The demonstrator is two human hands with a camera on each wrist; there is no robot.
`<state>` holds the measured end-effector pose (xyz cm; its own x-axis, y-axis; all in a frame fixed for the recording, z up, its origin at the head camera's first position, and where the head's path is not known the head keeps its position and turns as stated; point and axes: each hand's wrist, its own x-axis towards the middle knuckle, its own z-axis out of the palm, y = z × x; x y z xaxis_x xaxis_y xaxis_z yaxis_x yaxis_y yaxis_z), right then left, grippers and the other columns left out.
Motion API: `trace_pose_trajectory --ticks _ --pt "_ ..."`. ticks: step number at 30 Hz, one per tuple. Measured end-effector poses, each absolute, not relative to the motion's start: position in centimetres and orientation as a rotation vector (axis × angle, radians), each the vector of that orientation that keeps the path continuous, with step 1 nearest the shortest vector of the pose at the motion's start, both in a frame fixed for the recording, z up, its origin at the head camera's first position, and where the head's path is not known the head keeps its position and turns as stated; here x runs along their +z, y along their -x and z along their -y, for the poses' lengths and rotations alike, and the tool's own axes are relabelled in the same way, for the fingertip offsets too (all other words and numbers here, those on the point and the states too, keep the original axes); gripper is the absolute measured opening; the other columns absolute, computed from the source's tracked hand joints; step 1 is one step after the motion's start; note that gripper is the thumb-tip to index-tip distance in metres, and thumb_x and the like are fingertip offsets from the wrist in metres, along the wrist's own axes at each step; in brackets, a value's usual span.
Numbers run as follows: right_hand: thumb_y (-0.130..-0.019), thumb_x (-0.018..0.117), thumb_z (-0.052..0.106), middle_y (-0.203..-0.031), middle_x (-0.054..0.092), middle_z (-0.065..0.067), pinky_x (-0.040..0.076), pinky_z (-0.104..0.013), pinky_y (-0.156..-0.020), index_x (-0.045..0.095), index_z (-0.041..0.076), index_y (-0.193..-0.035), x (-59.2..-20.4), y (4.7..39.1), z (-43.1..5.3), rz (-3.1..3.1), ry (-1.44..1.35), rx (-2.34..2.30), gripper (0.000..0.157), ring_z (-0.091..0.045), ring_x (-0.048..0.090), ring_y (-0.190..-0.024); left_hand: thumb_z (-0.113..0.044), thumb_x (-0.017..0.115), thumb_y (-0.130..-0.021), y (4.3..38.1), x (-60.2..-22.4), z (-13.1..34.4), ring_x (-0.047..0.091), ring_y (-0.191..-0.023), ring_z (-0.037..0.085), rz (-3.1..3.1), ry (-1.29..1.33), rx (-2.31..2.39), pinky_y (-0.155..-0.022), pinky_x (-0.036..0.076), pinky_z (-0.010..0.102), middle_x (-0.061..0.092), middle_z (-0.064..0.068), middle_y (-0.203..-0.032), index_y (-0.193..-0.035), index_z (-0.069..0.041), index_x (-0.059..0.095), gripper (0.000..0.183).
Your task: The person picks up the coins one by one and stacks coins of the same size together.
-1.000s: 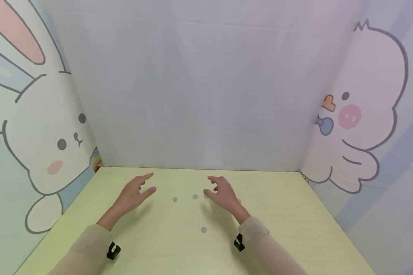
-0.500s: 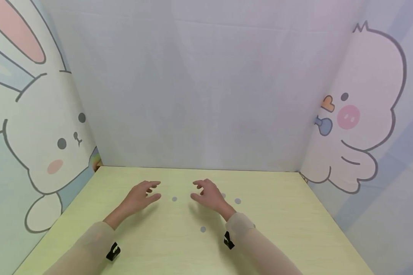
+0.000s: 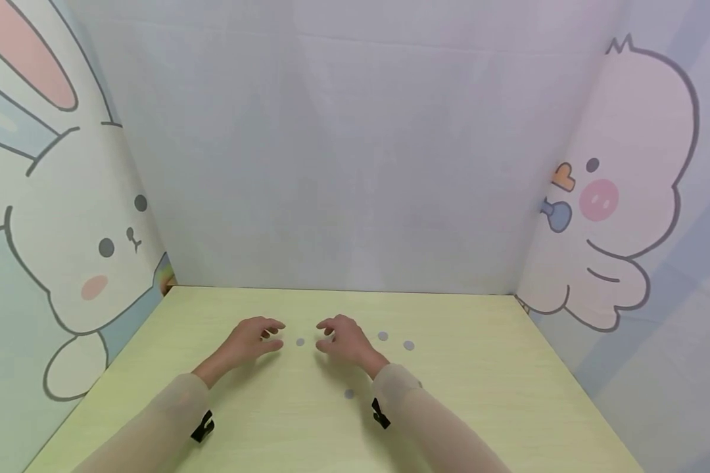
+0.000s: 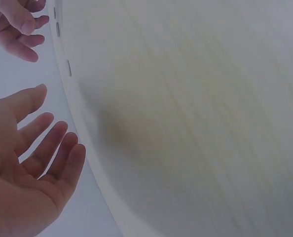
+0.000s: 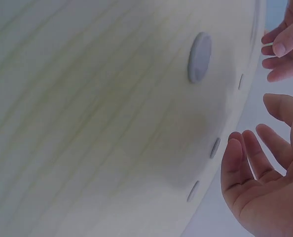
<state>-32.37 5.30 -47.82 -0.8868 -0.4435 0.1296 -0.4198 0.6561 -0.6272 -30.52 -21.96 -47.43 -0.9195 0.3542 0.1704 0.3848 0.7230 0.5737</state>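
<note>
My left hand [image 3: 248, 340] hovers over the table [image 3: 242, 427], fingers loosely bent and nothing between them. Facing it, my right hand [image 3: 346, 341] is also raised, its fingers relaxed and holding nothing. A small grey disc [image 3: 300, 342] lies on the tabletop in the gap between the two hands. Nearer the front edge, beside the right forearm, is another grey disc [image 3: 349, 394]. Two more sit right of the right hand: one disc [image 3: 382, 336] and a second disc [image 3: 409, 345]. In the right wrist view a thick round disc [image 5: 200, 58] shows close up, apart from the fingers.
A pale hanging cloth [image 3: 343, 164] closes off the table's back. Cloth walls with a cartoon rabbit [image 3: 77, 230] and a cartoon chick [image 3: 627, 197] stand at the left and right. A black wrist mount [image 3: 203, 427] shows under the left sleeve, a similar mount [image 3: 381, 414] under the right.
Both hands have moved inward; the right travelled left and slightly nearer, the left a little right and nearer. Discs right of the right hand have come into view. The discs look unmoved.
</note>
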Motion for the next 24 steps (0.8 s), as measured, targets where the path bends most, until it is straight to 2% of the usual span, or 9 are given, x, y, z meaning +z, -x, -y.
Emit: trace_pose_trajectory --ticks 7,13,24 --pt "-0.093 0.080 0.020 -0.107 0.070 -0.007 0.051 -0.028 -0.076 0.078 0.011 -0.124 -47.8 32.7 -4.1 -2.884 0.755 -0.914 0.033 -0.011 0.059 -0.085 -0.015 0.081 -0.094 31.1 -47.7 20.9 0.070 -0.098 0.024 2.902 0.594 -0.960 -0.090 0.057 0.047 0.076 0.009 -0.112 -0.119 -0.005 0.077 0.027" --pt "-0.092 0.081 0.020 -0.105 0.070 -0.005 0.051 -0.030 -0.080 0.080 0.012 -0.120 -47.6 32.6 -3.1 -2.906 0.755 -0.867 0.029 -0.015 0.061 -0.091 -0.013 0.084 -0.091 31.8 -48.0 20.2 0.069 -0.094 0.020 2.899 0.574 -0.915 -0.087 0.057 0.043 0.077 0.005 -0.106 -0.113 -0.007 0.080 0.023" --pt "-0.091 0.079 0.015 -0.100 0.070 -0.004 0.050 -0.029 -0.081 0.082 0.010 -0.115 -48.3 32.8 -2.0 -2.953 0.752 -0.822 0.024 -0.012 0.058 -0.088 -0.011 0.085 -0.088 32.1 -48.1 18.8 0.067 -0.086 0.015 2.912 0.513 -0.889 -0.079 0.055 0.038 0.077 0.000 -0.096 -0.103 -0.008 0.082 0.016"
